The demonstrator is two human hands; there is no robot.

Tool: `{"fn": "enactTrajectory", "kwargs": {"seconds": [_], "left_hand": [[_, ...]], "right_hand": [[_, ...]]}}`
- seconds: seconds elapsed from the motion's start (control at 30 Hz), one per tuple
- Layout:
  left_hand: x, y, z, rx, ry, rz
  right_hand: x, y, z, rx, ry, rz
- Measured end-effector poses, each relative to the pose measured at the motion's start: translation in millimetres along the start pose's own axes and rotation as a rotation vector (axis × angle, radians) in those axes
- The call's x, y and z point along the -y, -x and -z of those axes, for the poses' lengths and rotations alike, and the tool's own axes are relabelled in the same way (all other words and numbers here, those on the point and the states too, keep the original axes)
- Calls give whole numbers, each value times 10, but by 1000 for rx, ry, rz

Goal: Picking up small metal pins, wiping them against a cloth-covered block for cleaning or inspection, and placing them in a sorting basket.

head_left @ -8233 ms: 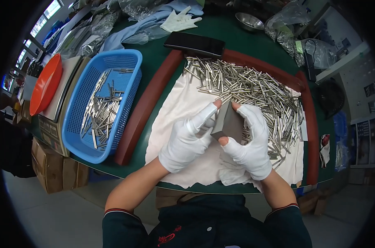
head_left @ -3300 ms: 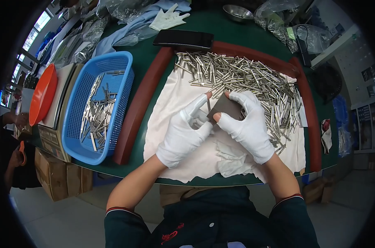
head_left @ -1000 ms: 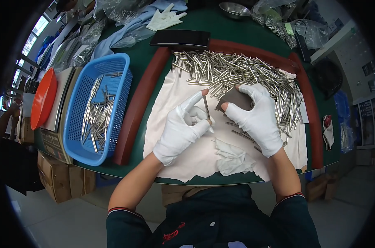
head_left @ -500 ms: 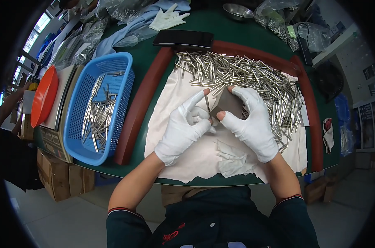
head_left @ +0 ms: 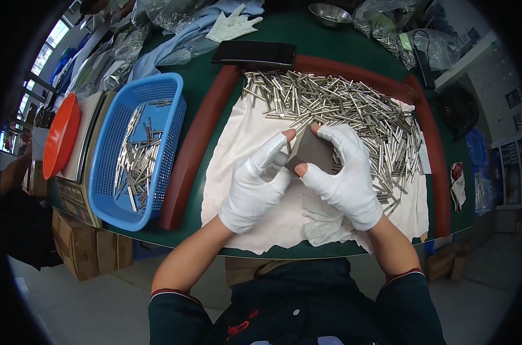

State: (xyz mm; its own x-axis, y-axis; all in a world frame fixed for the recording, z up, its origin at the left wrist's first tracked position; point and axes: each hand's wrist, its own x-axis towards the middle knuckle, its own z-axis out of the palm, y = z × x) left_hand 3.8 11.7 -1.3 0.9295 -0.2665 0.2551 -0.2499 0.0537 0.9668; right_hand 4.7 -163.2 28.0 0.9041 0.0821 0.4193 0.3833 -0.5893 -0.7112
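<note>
The right hand point(head_left: 344, 181) is gripping a grey-brown block point(head_left: 314, 150), its bare thumb and fingertips closing around the sides. The block is showing flat, matt faces and straight edges, and is sitting tilted above the pale cloth point(head_left: 232, 155), near the middle of the tabletop's near edge. The left hand point(head_left: 252, 192) is curling beside the block's left side, forefinger extending and thumb bending inward; its grip is partly hidden, so I cannot tell whether the fingers are closing on anything. Both hands are wearing white gloves with some fingertips bare.

Slim, shiny metal pins point(head_left: 353, 109) are lying in a loose heap over the cloth's far and right parts, pointing every way. A crumpled white cloth point(head_left: 324, 221) is resting near the tabletop's near edge. Red-brown rails point(head_left: 197, 149) are framing the cloth on the left, far and right sides, with a black phone point(head_left: 254, 53) lying at their far left corner.

The tabletop point(head_left: 307, 40) is showing dark green. Toward its left end, a blue basket point(head_left: 126, 221) is holding more pins point(head_left: 137, 164), and an orange dish point(head_left: 61, 137) is standing beyond it. A metal bowl point(head_left: 330, 22) and a spare white glove point(head_left: 235, 24) are lying toward the far edge. Cardboard boxes point(head_left: 77, 244) are standing below the near left corner, over a grey floor point(head_left: 128, 299).
</note>
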Motion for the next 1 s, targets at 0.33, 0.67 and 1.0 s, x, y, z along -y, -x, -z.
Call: {"fn": "enactTrajectory", "kwargs": {"seconds": [0.33, 0.67, 1.0], "left_hand": [[-88, -28, 5, 25, 110, 120], [-192, -156, 101, 62, 405, 403], [-202, -164, 159, 56, 361, 389]], "right_hand": [[-25, -87, 52, -120, 249, 16], [-322, -197, 247, -100, 730, 29], [-36, -152, 563, 46, 351, 176]]}}
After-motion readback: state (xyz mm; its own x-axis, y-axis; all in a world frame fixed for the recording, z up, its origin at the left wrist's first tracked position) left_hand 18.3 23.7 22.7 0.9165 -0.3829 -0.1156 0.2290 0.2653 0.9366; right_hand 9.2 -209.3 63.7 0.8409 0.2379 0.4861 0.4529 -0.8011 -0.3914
